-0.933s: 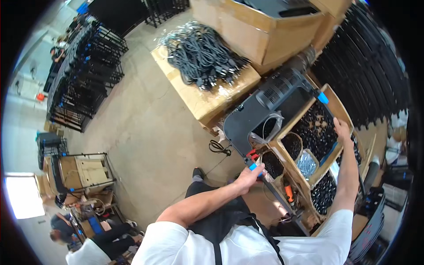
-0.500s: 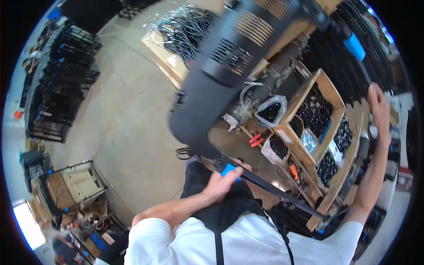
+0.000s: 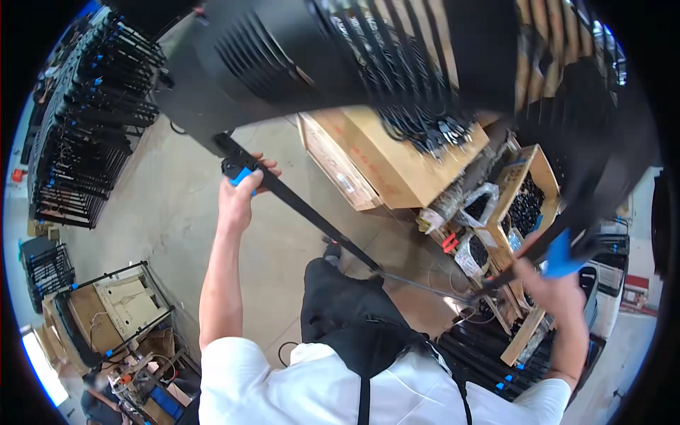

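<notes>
A large black slotted panel (image 3: 297,78) on a black frame spans the top of the view, held up between my two arms. My left hand (image 3: 239,198) is closed around one black bar (image 3: 304,209) of this frame, its thumb on a blue patch (image 3: 246,176). On the other side, my right hand (image 3: 556,294) grips the opposite bar beside a second blue patch (image 3: 559,255); motion blurs it. A thin rod (image 3: 425,287) runs between the two bars, across in front of my legs.
A cardboard box (image 3: 418,166) bears bundled black cables. Right of it stand a wooden bin (image 3: 538,166) of small black parts and red-handled pliers (image 3: 450,243). Black frames (image 3: 92,142) stack at the left. A wheeled cart (image 3: 131,301) and a person (image 3: 103,404) are at lower left.
The panel has swung up and spread across the top. My left hand has moved up and left with its bar; my right hand has come down and inward. The cardboard box shows more fully.
</notes>
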Available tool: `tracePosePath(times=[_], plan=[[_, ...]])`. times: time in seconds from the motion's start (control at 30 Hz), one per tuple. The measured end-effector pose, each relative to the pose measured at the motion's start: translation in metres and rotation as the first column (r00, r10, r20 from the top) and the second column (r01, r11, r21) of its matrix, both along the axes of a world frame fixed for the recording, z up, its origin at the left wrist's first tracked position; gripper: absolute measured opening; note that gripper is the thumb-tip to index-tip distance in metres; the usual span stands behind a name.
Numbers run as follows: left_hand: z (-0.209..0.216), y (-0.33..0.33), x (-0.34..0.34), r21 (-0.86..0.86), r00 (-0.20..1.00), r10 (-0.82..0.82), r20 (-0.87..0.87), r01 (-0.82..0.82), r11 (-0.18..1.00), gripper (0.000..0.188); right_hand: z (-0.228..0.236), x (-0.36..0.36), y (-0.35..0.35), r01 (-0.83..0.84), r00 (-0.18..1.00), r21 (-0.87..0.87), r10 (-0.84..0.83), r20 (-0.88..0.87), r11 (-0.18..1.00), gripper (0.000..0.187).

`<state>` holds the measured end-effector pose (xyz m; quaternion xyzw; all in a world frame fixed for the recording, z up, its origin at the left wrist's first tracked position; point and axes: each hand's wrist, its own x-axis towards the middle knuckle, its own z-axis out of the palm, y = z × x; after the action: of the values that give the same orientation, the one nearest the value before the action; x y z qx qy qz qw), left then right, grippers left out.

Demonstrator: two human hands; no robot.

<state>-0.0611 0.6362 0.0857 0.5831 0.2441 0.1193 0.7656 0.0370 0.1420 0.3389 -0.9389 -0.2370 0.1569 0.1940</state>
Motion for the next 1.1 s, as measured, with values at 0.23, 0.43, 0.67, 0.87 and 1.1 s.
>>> tracePosePath(times=[0.23,0.43,0.67,0.87,1.1], plan=[[-0.106,0.082,0.077,0.131,0.994,0.105,-0.032,-0.1,0.986,0.028,-0.305,-0.048,0.043,0.046,0.969,0.918,0.204,-0.136,0.394,0.051],[-0.149,0.128,0.153,0.327,0.974,0.101,-0.203,-0.03,0.945,0.033,-0.414,-0.052,0.078,0.026,0.978,0.679,0.121,-0.168,0.733,0.052],[-0.174,0.166,0.232,0.321,0.973,0.04,-0.228,0.037,0.946,0.028,-0.482,-0.033,0.129,0.15,0.977,0.134,-0.126,-0.171,0.98,0.054],[-0.2,0.148,0.269,0.522,0.96,-0.05,-0.275,0.192,0.831,0.037,-0.42,-0.006,0.142,0.37,0.842,-0.193,-0.415,-0.345,0.909,0.029],[-0.272,0.182,0.136,0.361,0.889,-0.022,-0.458,0.208,0.909,0.034,-0.422,-0.054,0.088,0.449,0.813,0.016,-0.401,-0.421,0.893,0.031]])
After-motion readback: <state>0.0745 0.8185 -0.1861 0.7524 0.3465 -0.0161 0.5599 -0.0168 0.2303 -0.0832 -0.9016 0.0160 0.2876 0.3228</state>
